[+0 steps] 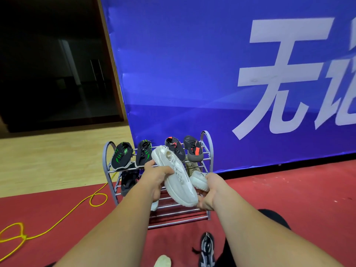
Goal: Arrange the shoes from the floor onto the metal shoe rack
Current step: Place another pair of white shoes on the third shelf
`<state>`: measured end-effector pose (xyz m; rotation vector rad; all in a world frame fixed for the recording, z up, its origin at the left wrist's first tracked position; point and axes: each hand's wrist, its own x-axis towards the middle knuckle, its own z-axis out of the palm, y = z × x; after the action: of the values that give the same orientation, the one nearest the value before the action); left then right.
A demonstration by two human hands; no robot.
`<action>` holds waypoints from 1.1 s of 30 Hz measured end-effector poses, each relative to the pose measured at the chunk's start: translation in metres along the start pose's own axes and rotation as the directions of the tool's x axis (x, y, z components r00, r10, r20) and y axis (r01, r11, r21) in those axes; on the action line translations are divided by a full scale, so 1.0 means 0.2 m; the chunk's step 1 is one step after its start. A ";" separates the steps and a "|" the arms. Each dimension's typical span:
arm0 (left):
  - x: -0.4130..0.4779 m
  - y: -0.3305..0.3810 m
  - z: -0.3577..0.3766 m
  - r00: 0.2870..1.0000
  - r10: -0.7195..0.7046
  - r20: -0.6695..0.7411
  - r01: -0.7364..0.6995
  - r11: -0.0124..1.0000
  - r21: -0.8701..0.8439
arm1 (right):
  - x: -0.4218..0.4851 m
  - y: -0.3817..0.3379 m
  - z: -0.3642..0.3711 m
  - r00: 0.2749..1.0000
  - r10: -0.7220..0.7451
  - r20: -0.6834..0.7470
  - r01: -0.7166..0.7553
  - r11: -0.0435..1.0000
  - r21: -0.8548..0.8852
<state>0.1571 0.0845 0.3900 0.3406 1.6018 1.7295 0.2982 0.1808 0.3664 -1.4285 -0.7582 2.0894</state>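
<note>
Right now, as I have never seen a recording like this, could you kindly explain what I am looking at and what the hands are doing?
There is no machine here. A person wears a wide-angle camera on the head, so this single picture looks forward and down along their own bare arms. The left hand has a white sneaker in its grip, above the metal shoe rack. The right hand holds a second white shoe, which is partly hidden. On the rack's top tier sit two black and green shoes and two grey and orange shoes. A black shoe and a beige shoe lie on the tier below. On the red floor near the person lies a black and white shoe, not yet on the rack.
</note>
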 end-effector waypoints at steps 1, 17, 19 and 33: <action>-0.01 -0.01 0.02 0.999 -0.006 0.034 0.006 1.000 0.011 | 0.00 -0.01 0.00 1.000 -0.006 0.010 0.006 1.000 -0.002; 0.01 -0.06 -0.10 0.929 -0.350 0.118 0.306 0.909 0.283 | 0.09 -0.03 0.00 0.998 0.005 0.070 0.002 0.994 -0.106; 0.05 -0.07 -0.13 0.918 -0.391 0.070 0.350 0.880 0.321 | 0.15 -0.03 0.00 0.997 0.014 0.075 0.001 0.980 -0.198; 0.44 -0.44 -0.27 0.710 -0.704 0.011 0.616 0.629 0.474 | 0.78 0.09 -0.15 0.981 0.192 -0.034 -0.181 0.828 -0.532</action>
<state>0.0915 0.0985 0.2731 0.0891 1.6694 0.7273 0.2729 0.2764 0.2411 -1.8326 -1.3380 2.1335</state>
